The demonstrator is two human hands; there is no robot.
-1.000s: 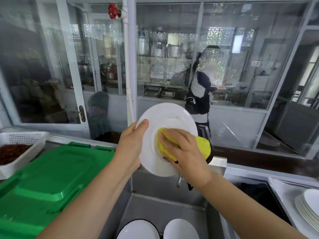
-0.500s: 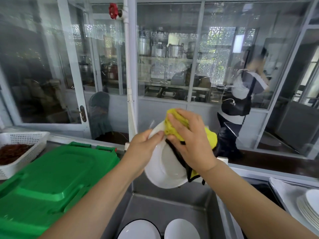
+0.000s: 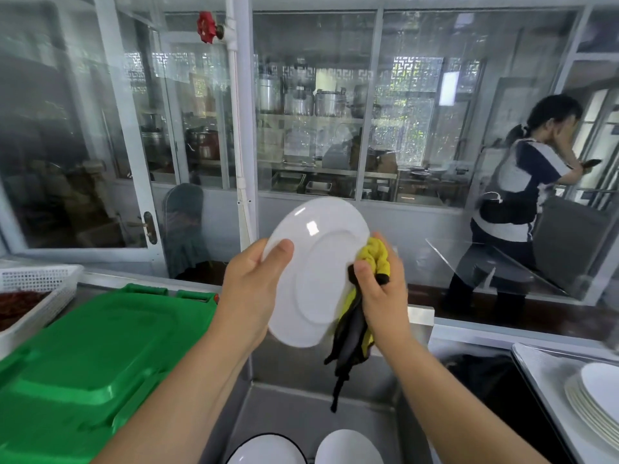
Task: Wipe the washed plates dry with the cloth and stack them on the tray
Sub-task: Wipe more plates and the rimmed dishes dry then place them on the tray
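At the centre of the frame the left hand [image 3: 249, 289] grips the plate [image 3: 316, 269] by its left rim, thumb curled over the edge, underside tilted toward the camera. The right hand [image 3: 382, 289] clutches the bunched yellow cloth [image 3: 376, 259] against the plate's right edge, its dark tail hanging over the sink [image 3: 301, 410]. To dry well, the cloth should probably sweep around the foot ring and rim. The tray [image 3: 542, 373], lower right, already holds a stack of plates [image 3: 599, 393].
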